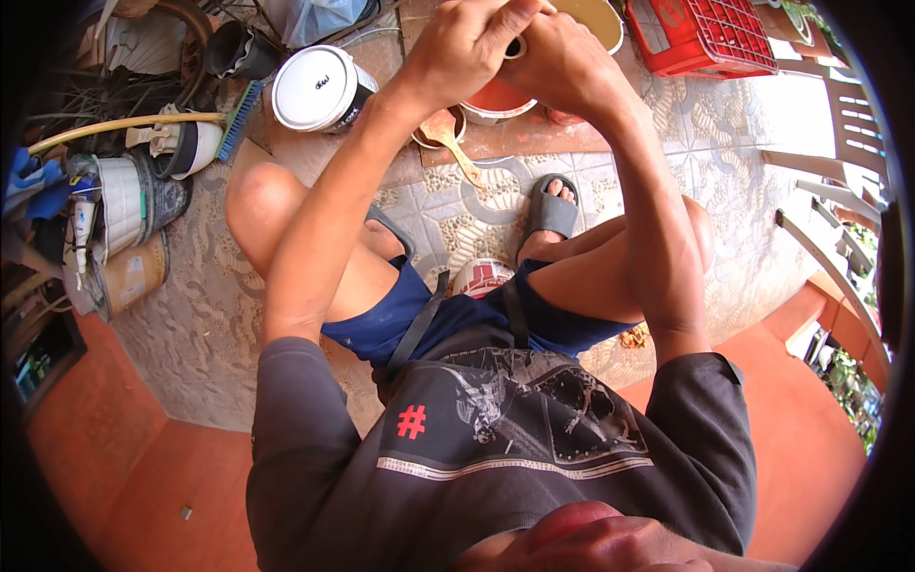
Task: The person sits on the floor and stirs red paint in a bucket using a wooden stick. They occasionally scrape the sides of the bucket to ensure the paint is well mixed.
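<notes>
At the top of the view my left hand (461, 46) and my right hand (560, 63) are closed close together. Between them shows a pale round end with a dark hole (516, 47); the rest of the thing is hidden by my fingers. Right beneath is a bucket of orange-red paint (498, 99), partly covered by my hands. A paintbrush with a wooden handle (461, 156) rests across a small round container (420, 139) to its left. Behind my right hand stands a bucket with tan contents (596, 21).
A white lidded bucket (307, 93) stands at left, near a blue-bristled broom (239, 121) and stacked pots (124, 205). A red crate (703, 36) is at the far right. Between my legs sits a red-and-white container (482, 276) on the patterned tile floor (214, 334).
</notes>
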`<state>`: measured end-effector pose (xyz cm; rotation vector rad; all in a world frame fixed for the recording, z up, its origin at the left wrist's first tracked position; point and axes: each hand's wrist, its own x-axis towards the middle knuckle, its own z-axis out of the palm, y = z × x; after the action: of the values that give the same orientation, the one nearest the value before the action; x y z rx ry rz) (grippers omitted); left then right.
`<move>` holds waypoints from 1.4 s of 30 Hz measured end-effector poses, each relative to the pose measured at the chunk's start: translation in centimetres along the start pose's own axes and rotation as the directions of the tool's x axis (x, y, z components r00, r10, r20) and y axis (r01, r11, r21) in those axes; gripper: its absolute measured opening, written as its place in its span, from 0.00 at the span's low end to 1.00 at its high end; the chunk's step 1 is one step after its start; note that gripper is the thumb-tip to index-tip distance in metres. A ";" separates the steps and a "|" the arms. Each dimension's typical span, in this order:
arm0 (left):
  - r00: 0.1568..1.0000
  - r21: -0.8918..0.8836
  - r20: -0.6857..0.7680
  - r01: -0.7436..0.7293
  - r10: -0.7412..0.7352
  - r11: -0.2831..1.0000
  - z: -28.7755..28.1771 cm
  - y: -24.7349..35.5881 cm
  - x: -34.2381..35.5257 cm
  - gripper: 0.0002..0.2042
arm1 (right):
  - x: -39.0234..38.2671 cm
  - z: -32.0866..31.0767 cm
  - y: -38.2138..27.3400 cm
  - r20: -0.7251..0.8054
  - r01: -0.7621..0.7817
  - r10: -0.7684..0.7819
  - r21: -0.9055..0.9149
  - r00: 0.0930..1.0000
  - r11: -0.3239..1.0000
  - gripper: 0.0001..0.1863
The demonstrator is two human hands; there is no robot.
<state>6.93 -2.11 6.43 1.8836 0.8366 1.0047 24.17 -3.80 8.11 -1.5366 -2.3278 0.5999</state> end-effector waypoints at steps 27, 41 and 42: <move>0.984 0.375 -0.124 -0.073 0.128 0.924 -3.6 -2.0 -2.1 0.07 | 1.0 1.8 3.9 -0.058 0.127 -0.119 0.175 0.991 0.976 0.10; 0.988 0.379 -0.092 -0.079 0.122 0.922 -3.9 -2.2 -2.4 0.08 | -0.2 0.6 2.0 0.099 -0.015 0.011 0.036 0.995 0.999 0.11; 0.989 0.377 -0.092 -0.073 0.115 0.923 -3.8 -2.2 -2.4 0.08 | -0.1 0.8 2.0 0.102 -0.015 0.005 0.090 0.995 0.996 0.11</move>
<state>2.13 -1.83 5.02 2.2217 1.0723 1.0758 25.45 -3.39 6.48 -1.5109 -2.3329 0.7924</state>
